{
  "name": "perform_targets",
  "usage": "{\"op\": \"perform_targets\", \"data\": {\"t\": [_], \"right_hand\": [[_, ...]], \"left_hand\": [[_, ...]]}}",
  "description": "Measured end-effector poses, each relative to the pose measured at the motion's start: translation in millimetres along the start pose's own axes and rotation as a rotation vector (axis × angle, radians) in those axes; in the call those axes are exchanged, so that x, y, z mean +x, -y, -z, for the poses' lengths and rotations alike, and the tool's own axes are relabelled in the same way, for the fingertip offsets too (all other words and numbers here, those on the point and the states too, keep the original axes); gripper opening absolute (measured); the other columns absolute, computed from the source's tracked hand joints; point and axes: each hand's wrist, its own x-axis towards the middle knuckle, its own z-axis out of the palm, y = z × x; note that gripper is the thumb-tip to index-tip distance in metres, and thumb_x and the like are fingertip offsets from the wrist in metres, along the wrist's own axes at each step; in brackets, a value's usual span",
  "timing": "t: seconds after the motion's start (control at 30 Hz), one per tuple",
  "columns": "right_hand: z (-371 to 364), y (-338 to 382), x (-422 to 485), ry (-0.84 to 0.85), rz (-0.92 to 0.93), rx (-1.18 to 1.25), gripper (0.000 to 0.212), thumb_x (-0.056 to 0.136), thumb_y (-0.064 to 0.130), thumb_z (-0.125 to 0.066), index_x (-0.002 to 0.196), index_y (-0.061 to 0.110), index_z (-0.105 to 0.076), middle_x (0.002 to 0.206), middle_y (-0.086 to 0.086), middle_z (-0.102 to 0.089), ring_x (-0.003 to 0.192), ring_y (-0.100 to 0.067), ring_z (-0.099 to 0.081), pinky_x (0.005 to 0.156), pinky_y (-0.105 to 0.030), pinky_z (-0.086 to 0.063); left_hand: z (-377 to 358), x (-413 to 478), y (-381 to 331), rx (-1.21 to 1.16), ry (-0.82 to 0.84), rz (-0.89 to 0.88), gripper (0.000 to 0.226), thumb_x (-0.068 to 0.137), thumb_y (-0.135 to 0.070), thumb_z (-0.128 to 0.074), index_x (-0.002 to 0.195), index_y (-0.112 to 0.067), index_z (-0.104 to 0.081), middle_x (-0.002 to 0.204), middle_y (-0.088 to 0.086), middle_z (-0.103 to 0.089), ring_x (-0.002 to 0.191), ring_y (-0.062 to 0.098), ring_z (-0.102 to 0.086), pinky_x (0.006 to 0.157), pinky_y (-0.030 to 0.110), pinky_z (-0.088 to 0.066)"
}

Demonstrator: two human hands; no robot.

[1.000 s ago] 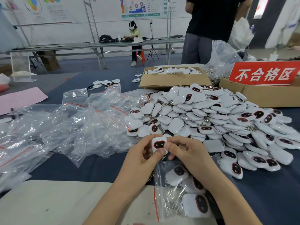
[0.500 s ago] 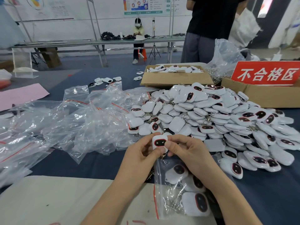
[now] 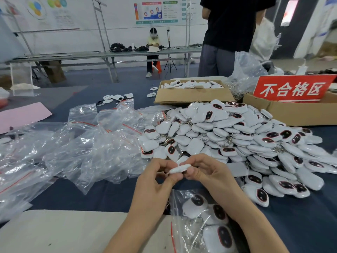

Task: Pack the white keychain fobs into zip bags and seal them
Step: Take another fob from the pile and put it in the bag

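Both hands hold one white keychain fob [image 3: 179, 168] just above the table, tipped flat so its edge faces me. My left hand [image 3: 156, 181] pinches its left end and my right hand [image 3: 207, 172] pinches its right end. Below my wrists lies a clear zip bag [image 3: 184, 232] with a red seal strip, holding three fobs with dark oval faces. A big pile of white fobs [image 3: 237, 139] covers the table to the right. Empty zip bags [image 3: 87, 148] lie heaped to the left.
Behind the pile stand a cardboard box [image 3: 193, 96] with more fobs and a second carton [image 3: 295, 112] bearing a red sign [image 3: 291, 89]. A person in black [image 3: 229, 33] stands past the table. A pink sheet [image 3: 20, 115] lies far left and a beige mat [image 3: 63, 232] in front.
The fob has been turned in my fingers: its dark oval face looked up at me before, and now it lies flat, edge-on. Both hands stayed in place.
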Motion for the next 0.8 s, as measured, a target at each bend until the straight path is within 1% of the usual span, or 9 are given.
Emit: {"op": "perform_targets", "data": {"t": [0.13, 0.23, 0.3, 0.4, 0.47, 0.57, 0.67, 0.8], "right_hand": [[-0.6, -0.1, -0.3, 0.007, -0.016, 0.019, 0.019, 0.086, 0.005, -0.067, 0.104, -0.001, -0.068, 0.1, -0.016, -0.075, 0.089, -0.019, -0.072, 0.083, -0.025, -0.057], [-1.4, 0.7, -1.4, -0.004, -0.028, 0.023, 0.017, 0.087, 0.003, -0.066, 0.104, -0.001, -0.068, 0.1, -0.016, -0.075, 0.091, -0.021, -0.072, 0.082, -0.024, -0.058], [-1.8, 1.5, -2.0, -0.016, -0.031, 0.01, 0.017, 0.088, 0.003, -0.067, 0.104, 0.0, -0.069, 0.101, -0.014, -0.075, 0.093, -0.023, -0.072, 0.085, -0.026, -0.058], [-1.9, 3.6, -1.8, -0.054, -0.058, -0.013, 0.018, 0.087, 0.003, -0.068, 0.105, 0.004, -0.071, 0.105, -0.007, -0.076, 0.101, -0.024, -0.071, 0.093, -0.032, -0.057], [-1.9, 5.7, -1.4, -0.064, -0.082, 0.012, 0.021, 0.086, 0.003, -0.07, 0.107, 0.007, -0.071, 0.104, -0.003, -0.077, 0.102, -0.019, -0.072, 0.091, -0.026, -0.056], [-3.1, 9.0, -1.5, -0.08, -0.078, 0.002, 0.027, 0.085, 0.003, -0.072, 0.109, 0.013, -0.072, 0.102, -0.002, -0.078, 0.098, -0.014, -0.072, 0.083, -0.016, -0.054], [-5.0, 10.0, -1.0, -0.096, -0.093, 0.005, 0.022, 0.085, 0.002, -0.072, 0.105, 0.011, -0.073, 0.096, -0.003, -0.079, 0.096, -0.015, -0.073, 0.083, -0.016, -0.055], [-6.1, 10.9, -0.6, -0.104, -0.102, 0.012, 0.02, 0.084, 0.002, -0.072, 0.103, 0.009, -0.074, 0.095, -0.003, -0.079, 0.096, -0.014, -0.074, 0.085, -0.017, -0.055]], "left_hand": [[0.4, 0.6, -1.2, 0.01, -0.028, 0.001, 0.021, 0.082, -0.009, -0.08, 0.084, -0.028, -0.071, 0.086, -0.011, -0.074, 0.087, 0.006, -0.068, 0.073, 0.011, -0.048], [0.6, 0.1, -1.8, 0.007, -0.035, 0.008, 0.018, 0.081, -0.008, -0.08, 0.084, -0.023, -0.071, 0.086, -0.011, -0.075, 0.087, 0.005, -0.068, 0.074, 0.012, -0.048], [0.7, 0.0, -1.5, 0.002, -0.035, 0.007, 0.02, 0.082, -0.008, -0.08, 0.084, -0.026, -0.07, 0.087, -0.011, -0.074, 0.087, 0.006, -0.068, 0.074, 0.012, -0.049], [-0.5, -0.4, -1.6, 0.025, -0.018, -0.018, 0.027, 0.085, -0.012, -0.079, 0.086, -0.036, -0.067, 0.095, -0.012, -0.07, 0.092, 0.004, -0.065, 0.076, 0.011, -0.048], [-1.0, 0.3, -1.2, 0.077, -0.02, -0.046, 0.027, 0.088, -0.013, -0.077, 0.089, -0.038, -0.065, 0.098, -0.014, -0.068, 0.096, 0.003, -0.063, 0.079, 0.011, -0.046], [-0.4, 1.4, 0.3, 0.131, -0.029, -0.051, 0.029, 0.09, -0.009, -0.073, 0.091, -0.036, -0.063, 0.094, -0.021, -0.068, 0.093, 0.0, -0.063, 0.075, 0.008, -0.045], [0.7, 1.9, 2.2, 0.127, -0.034, -0.028, 0.028, 0.091, -0.007, -0.072, 0.092, -0.034, -0.064, 0.092, -0.023, -0.069, 0.089, -0.002, -0.064, 0.073, 0.009, -0.047], [0.7, 2.5, 4.4, 0.096, -0.039, -0.007, 0.028, 0.09, -0.007, -0.072, 0.091, -0.034, -0.066, 0.092, -0.02, -0.071, 0.088, 0.001, -0.065, 0.075, 0.016, -0.051]]}}
